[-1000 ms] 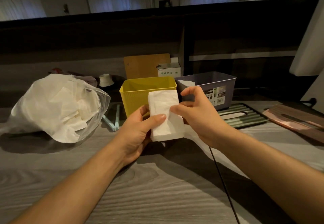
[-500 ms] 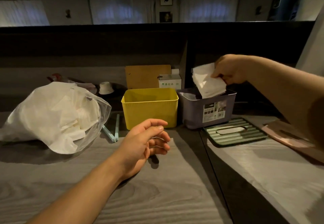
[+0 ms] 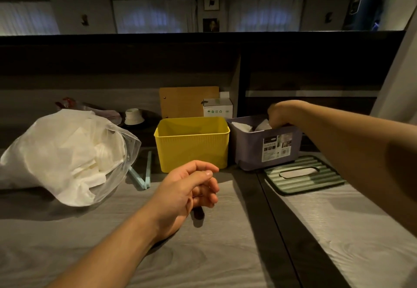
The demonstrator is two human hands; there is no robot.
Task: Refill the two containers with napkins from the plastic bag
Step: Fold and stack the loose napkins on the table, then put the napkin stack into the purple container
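A clear plastic bag (image 3: 67, 154) stuffed with white napkins lies on the left of the table. Behind the table's middle stand a yellow container (image 3: 191, 145) and, to its right, a purple container (image 3: 252, 150). My right hand (image 3: 279, 112) reaches down into the purple container, its fingers curled on white napkins (image 3: 262, 127) that show above the rim; the fingertips are hidden inside. My left hand (image 3: 191, 188) hovers over the table in front of the yellow container, fingers loosely curled and holding nothing.
A green slotted lid (image 3: 302, 175) lies flat in front of the purple container. Two light blue sticks (image 3: 144, 175) lie beside the bag. A brown board (image 3: 187, 101), a small white box (image 3: 217, 107) and a white cup-like object (image 3: 133, 116) stand at the back.
My right hand carried the napkin stack from my left hand over to the purple container and has lowered it inside. My left hand let go and stayed over the table.
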